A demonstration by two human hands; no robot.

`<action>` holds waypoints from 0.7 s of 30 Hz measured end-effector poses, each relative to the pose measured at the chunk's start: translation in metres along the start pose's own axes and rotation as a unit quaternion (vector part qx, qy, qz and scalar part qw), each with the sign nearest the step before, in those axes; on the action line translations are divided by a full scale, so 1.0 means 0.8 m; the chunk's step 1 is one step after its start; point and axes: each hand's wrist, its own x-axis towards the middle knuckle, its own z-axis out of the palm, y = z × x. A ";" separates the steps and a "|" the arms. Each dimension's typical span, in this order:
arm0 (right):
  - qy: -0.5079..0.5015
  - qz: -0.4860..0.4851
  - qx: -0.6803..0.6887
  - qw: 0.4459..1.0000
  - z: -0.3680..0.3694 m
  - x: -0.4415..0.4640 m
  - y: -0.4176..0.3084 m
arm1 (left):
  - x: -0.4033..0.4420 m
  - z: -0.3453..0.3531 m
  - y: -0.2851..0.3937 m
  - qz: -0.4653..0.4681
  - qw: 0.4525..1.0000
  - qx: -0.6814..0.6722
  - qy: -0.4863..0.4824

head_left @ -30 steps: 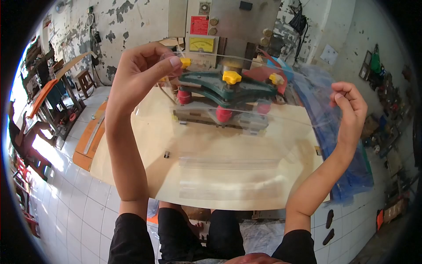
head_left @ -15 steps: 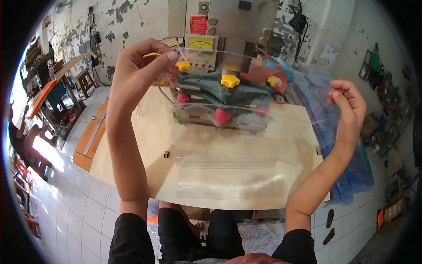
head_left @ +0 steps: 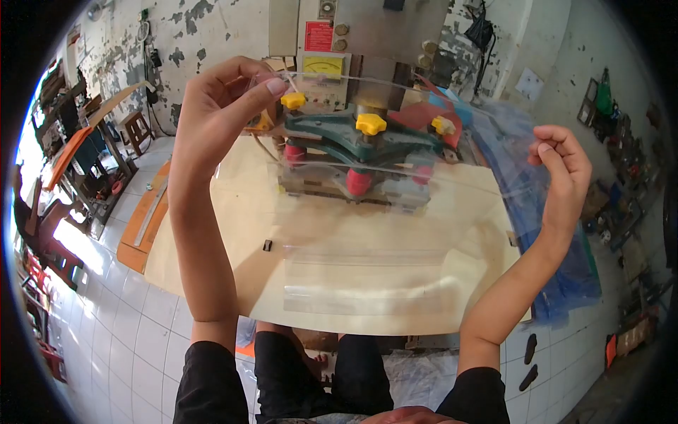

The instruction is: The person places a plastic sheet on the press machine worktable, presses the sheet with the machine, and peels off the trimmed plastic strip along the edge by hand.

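Above a pale tabletop (head_left: 240,212), a clear plastic sheet (head_left: 417,152) spans in front of a green press (head_left: 332,128). The left hand (head_left: 220,116) pinches one end between thumb and fingers; the right hand (head_left: 563,166) pinches the other.

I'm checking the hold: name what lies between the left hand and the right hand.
In the head view, a thin clear plastic sheet spans from left hand to right hand.

A sheet (head_left: 364,283) lies on the table (head_left: 244,205) before the press (head_left: 339,136).
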 end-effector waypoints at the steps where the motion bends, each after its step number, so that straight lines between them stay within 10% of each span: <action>1: -0.001 0.000 0.001 1.000 0.000 0.001 0.001 | -0.001 0.001 0.002 -0.008 1.000 -0.015 0.004; 17: 0.022 -0.058 -0.099 0.993 0.009 -0.004 -0.013 | -0.004 0.000 0.009 -0.020 0.998 -0.054 -0.007; 21: -0.167 -0.263 0.264 0.913 0.016 -0.014 -0.052 | -0.003 0.006 0.008 -0.005 0.999 -0.042 -0.025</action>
